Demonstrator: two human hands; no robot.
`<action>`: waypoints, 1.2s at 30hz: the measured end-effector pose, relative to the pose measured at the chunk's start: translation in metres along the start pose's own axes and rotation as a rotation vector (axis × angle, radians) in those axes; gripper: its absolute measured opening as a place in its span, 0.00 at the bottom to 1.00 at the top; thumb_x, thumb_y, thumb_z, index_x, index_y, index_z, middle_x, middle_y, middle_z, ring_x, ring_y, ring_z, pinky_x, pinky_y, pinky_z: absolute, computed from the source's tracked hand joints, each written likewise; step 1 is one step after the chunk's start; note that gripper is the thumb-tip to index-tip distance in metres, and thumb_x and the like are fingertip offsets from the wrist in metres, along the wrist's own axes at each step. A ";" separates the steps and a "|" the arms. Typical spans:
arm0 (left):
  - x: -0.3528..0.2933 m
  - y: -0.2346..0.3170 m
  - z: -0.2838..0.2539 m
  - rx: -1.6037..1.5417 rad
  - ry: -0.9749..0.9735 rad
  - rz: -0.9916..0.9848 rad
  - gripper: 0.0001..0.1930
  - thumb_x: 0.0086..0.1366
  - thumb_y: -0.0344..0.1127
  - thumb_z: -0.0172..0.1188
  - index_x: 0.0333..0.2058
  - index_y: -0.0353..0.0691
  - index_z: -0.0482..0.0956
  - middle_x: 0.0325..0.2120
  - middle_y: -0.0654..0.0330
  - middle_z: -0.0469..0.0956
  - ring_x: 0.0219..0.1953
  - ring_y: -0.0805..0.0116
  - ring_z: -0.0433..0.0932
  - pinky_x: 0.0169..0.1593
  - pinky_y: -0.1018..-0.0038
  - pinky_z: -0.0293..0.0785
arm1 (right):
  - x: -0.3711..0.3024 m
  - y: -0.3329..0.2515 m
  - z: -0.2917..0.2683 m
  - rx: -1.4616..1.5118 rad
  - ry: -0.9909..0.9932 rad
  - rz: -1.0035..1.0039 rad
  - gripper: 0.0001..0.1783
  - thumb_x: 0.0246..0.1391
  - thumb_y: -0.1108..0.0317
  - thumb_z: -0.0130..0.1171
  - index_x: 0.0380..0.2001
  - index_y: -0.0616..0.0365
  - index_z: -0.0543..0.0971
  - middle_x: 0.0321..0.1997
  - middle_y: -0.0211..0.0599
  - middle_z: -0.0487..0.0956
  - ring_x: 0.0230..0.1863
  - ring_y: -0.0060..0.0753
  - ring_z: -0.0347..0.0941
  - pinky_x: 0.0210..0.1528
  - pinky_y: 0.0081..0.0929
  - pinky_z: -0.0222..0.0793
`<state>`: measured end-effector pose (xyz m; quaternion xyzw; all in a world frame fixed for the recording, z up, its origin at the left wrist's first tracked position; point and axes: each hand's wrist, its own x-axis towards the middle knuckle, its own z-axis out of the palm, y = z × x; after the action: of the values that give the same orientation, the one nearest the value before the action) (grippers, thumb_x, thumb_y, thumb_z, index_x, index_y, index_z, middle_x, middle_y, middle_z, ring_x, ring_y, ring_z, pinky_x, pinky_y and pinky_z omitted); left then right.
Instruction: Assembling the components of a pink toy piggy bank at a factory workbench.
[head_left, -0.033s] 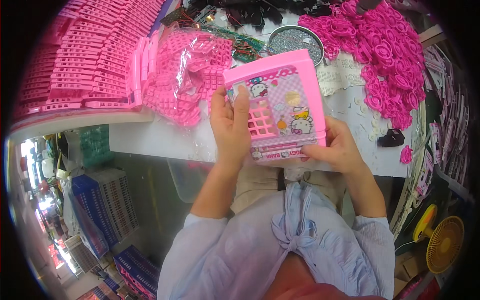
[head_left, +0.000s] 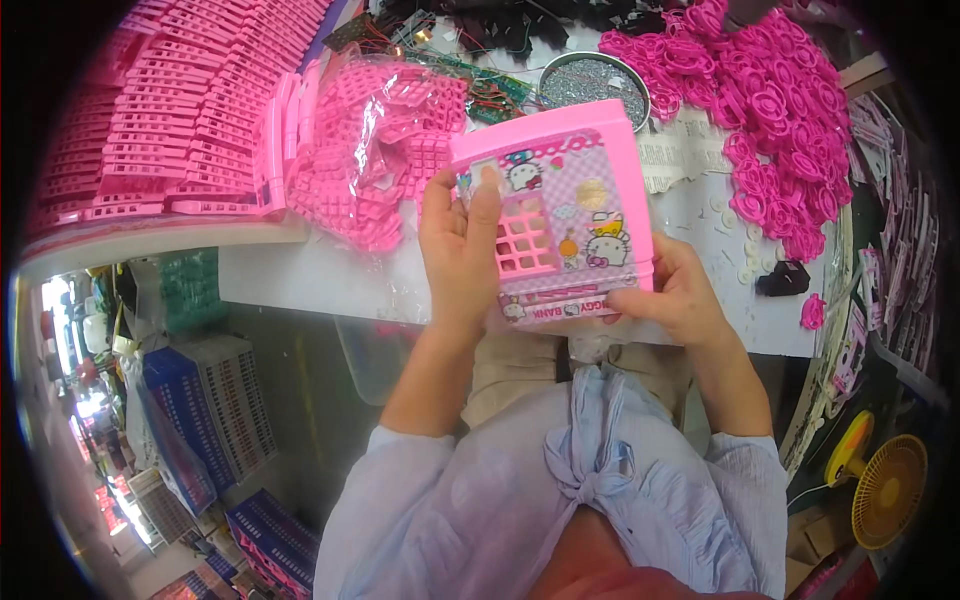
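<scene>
Pink toy case (head_left: 635,180) sits at centre frame, slightly tilted, printed front facing up toward the camera, gripped by both hands. Left hand (head_left: 460,235) grasps its left side, thumb lying on the front, fingers bent around the edge. Right hand (head_left: 685,300) grasps the lower right corner, thumb on the front near the bottom edge. Front has cartoon figures, a checked pattern and a square-holed pink grid (head_left: 525,240) left of its middle. White table (head_left: 300,275) underneath. Upper left: stacked pink parts (head_left: 180,130); right of them, pink grid pieces (head_left: 350,200) under clear plastic. Top centre: circuit boards (head_left: 490,88) with wires, black pieces (head_left: 520,30) behind. Just above the case, round tin (head_left: 647,105) of small metal bits, maybe screws, too small to be sure. Upper right: heap of magenta rings (head_left: 790,140), torn printed paper (head_left: 685,155) beside it. Below the heap: white discs (head_left: 750,245), black piece (head_left: 783,278), one loose magenta part (head_left: 813,311). Lower right: yellow fan (head_left: 888,490). Lower left: blue boxes (head_left: 180,420).
</scene>
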<state>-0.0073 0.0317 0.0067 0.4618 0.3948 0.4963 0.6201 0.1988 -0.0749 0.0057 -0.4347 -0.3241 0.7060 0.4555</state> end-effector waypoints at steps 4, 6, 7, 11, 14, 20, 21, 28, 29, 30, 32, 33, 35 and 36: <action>0.014 -0.001 -0.024 -0.013 0.046 -0.108 0.17 0.78 0.44 0.50 0.36 0.35 0.76 0.27 0.69 0.76 0.28 0.85 0.69 0.30 0.80 0.67 | 0.002 0.005 -0.002 -0.012 -0.018 -0.174 0.28 0.56 0.75 0.66 0.59 0.70 0.73 0.53 0.39 0.82 0.52 0.28 0.78 0.57 0.29 0.74; 0.011 -0.002 -0.010 0.019 0.075 0.015 0.17 0.78 0.43 0.49 0.35 0.36 0.75 0.25 0.71 0.73 0.27 0.86 0.67 0.29 0.79 0.65 | 0.003 0.008 0.004 -0.085 0.026 -0.208 0.26 0.58 0.75 0.65 0.59 0.69 0.73 0.53 0.40 0.81 0.53 0.28 0.77 0.58 0.29 0.73; 0.011 -0.002 -0.006 0.034 0.085 0.075 0.17 0.78 0.43 0.49 0.34 0.37 0.75 0.24 0.72 0.72 0.27 0.86 0.66 0.28 0.79 0.64 | 0.002 0.010 0.008 -0.097 0.050 -0.194 0.26 0.58 0.75 0.64 0.59 0.70 0.73 0.53 0.40 0.81 0.53 0.28 0.77 0.58 0.30 0.73; 0.025 -0.010 -0.016 0.310 0.016 0.335 0.19 0.79 0.46 0.48 0.35 0.36 0.76 0.25 0.71 0.73 0.28 0.84 0.67 0.31 0.80 0.65 | 0.002 0.022 0.017 -0.054 0.164 -0.281 0.25 0.59 0.75 0.63 0.59 0.69 0.73 0.54 0.41 0.81 0.54 0.29 0.77 0.59 0.30 0.72; 0.028 0.004 -0.008 0.173 -0.029 0.087 0.21 0.80 0.48 0.45 0.35 0.36 0.76 0.24 0.70 0.73 0.28 0.84 0.66 0.31 0.79 0.65 | 0.000 0.021 0.012 -0.026 0.144 -0.337 0.24 0.59 0.76 0.62 0.59 0.69 0.73 0.55 0.41 0.81 0.54 0.29 0.77 0.59 0.30 0.72; -0.010 -0.018 -0.015 0.182 0.009 0.080 0.21 0.80 0.44 0.44 0.31 0.36 0.74 0.22 0.70 0.68 0.27 0.82 0.62 0.30 0.77 0.62 | 0.005 0.023 0.017 0.021 0.182 -0.418 0.25 0.60 0.77 0.61 0.60 0.69 0.72 0.55 0.41 0.80 0.54 0.28 0.76 0.58 0.30 0.72; -0.014 -0.026 -0.016 0.274 -0.015 0.174 0.20 0.80 0.42 0.44 0.30 0.36 0.73 0.21 0.70 0.67 0.26 0.82 0.61 0.29 0.76 0.61 | 0.006 0.027 0.018 0.026 0.194 -0.408 0.25 0.59 0.77 0.61 0.60 0.69 0.72 0.55 0.40 0.80 0.53 0.28 0.76 0.58 0.30 0.72; 0.012 -0.036 -0.033 0.576 -0.111 0.487 0.12 0.73 0.36 0.55 0.31 0.33 0.74 0.22 0.58 0.73 0.24 0.68 0.70 0.31 0.71 0.68 | 0.016 0.001 -0.015 -0.224 0.245 -0.090 0.24 0.56 0.74 0.65 0.57 0.64 0.76 0.52 0.38 0.82 0.49 0.25 0.77 0.53 0.27 0.73; 0.017 -0.033 -0.034 0.606 -0.190 0.492 0.09 0.71 0.34 0.58 0.34 0.34 0.76 0.25 0.57 0.75 0.27 0.65 0.73 0.33 0.70 0.70 | 0.023 -0.003 -0.029 -0.344 0.236 -0.183 0.24 0.54 0.74 0.65 0.55 0.63 0.77 0.52 0.39 0.82 0.49 0.27 0.77 0.52 0.28 0.73; 0.025 -0.022 -0.035 0.648 -0.265 0.507 0.06 0.68 0.33 0.60 0.36 0.35 0.77 0.28 0.56 0.78 0.30 0.62 0.76 0.36 0.70 0.72 | 0.031 -0.006 -0.043 -0.457 0.231 -0.280 0.23 0.53 0.73 0.66 0.54 0.63 0.78 0.51 0.40 0.82 0.48 0.29 0.77 0.51 0.29 0.74; 0.048 -0.019 -0.043 0.716 -0.488 0.691 0.14 0.59 0.27 0.66 0.45 0.41 0.81 0.39 0.56 0.82 0.44 0.56 0.81 0.47 0.66 0.77 | 0.041 -0.013 -0.062 -0.839 0.189 -0.725 0.23 0.50 0.73 0.66 0.52 0.63 0.79 0.52 0.43 0.82 0.48 0.35 0.78 0.51 0.31 0.74; 0.048 -0.020 -0.043 0.687 -0.555 0.671 0.16 0.57 0.26 0.65 0.45 0.41 0.81 0.44 0.55 0.81 0.49 0.52 0.79 0.52 0.62 0.76 | 0.033 -0.024 -0.060 -1.133 0.133 -0.809 0.23 0.48 0.71 0.65 0.50 0.61 0.80 0.55 0.46 0.81 0.56 0.46 0.76 0.56 0.36 0.73; 0.047 -0.021 -0.049 0.800 -0.690 0.767 0.19 0.55 0.24 0.64 0.46 0.42 0.82 0.48 0.54 0.80 0.54 0.50 0.77 0.54 0.59 0.75 | 0.029 -0.010 -0.070 -1.421 0.069 -0.706 0.24 0.48 0.66 0.65 0.51 0.56 0.80 0.61 0.47 0.76 0.63 0.52 0.69 0.62 0.41 0.71; 0.045 -0.023 -0.052 0.873 -0.730 0.750 0.20 0.54 0.22 0.61 0.47 0.42 0.82 0.50 0.54 0.80 0.56 0.49 0.76 0.56 0.59 0.74 | 0.024 -0.007 -0.071 -1.452 0.050 -0.678 0.25 0.48 0.64 0.65 0.52 0.55 0.80 0.63 0.47 0.75 0.64 0.54 0.67 0.63 0.42 0.70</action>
<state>-0.0418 0.0835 -0.0302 0.9131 0.1377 0.2854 0.2567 0.2611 -0.0454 -0.0251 -0.5161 -0.8068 0.1321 0.2555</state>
